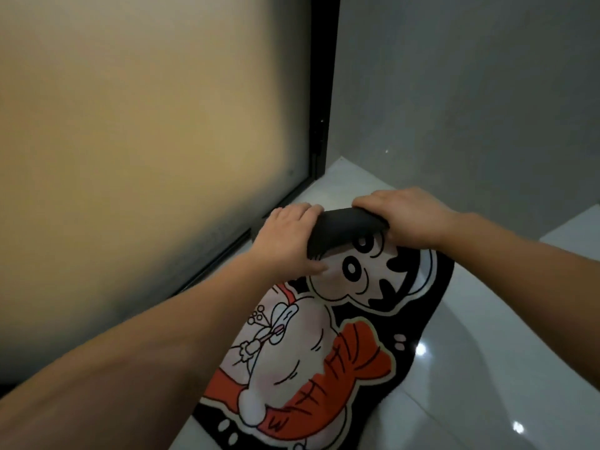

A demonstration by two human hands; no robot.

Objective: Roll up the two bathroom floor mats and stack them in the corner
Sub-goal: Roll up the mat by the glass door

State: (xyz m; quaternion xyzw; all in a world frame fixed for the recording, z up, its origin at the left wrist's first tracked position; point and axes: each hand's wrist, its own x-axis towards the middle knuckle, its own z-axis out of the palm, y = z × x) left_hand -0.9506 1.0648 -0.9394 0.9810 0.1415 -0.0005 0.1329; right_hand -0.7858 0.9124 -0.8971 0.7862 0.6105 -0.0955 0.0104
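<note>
A black floor mat [311, 349] with a white and orange cartoon figure lies flat on the white tiled floor, running from the bottom centre up toward the corner. Its far end is curled over into a short black roll [344, 228], dark underside showing. My left hand [285, 241] grips the left end of that roll, thumb under and fingers over. My right hand [409, 216] presses down over the right end of the roll, fingers curled around it. Only one mat is in view.
A frosted glass door [146, 141] in a black frame [321, 92] runs along the left, its bottom track beside the mat. A grey wall [470, 92] meets it at the corner [337, 170] just beyond my hands. Glossy white floor tiles [487, 368] spread to the right.
</note>
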